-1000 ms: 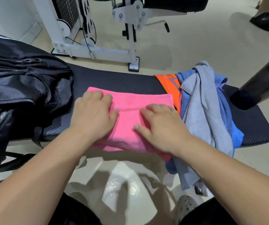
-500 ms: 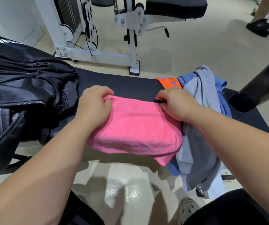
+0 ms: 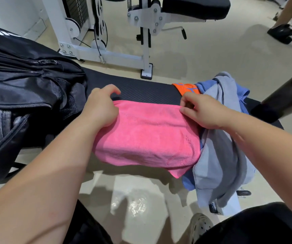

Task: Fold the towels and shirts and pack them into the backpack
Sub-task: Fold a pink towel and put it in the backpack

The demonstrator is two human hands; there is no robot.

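**Pink towel held by both far corners**

The pink towel (image 3: 145, 134) lies folded on the bench (image 3: 141, 88), near edge drooping over the front. The left hand (image 3: 101, 106) curls round its far left corner, the right hand (image 3: 203, 111) pinches the far right. The backpack (image 3: 27, 95) sits just left. The risk is that an uneven tug spills the layers floorward, or drags along the grey shirt (image 3: 219, 147) touching it.

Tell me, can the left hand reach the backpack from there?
Probably yes. The backpack lies right beside the left hand on the bench, with nothing between them. That hand grips a corner of the towel, though, so the towel would likely come along.
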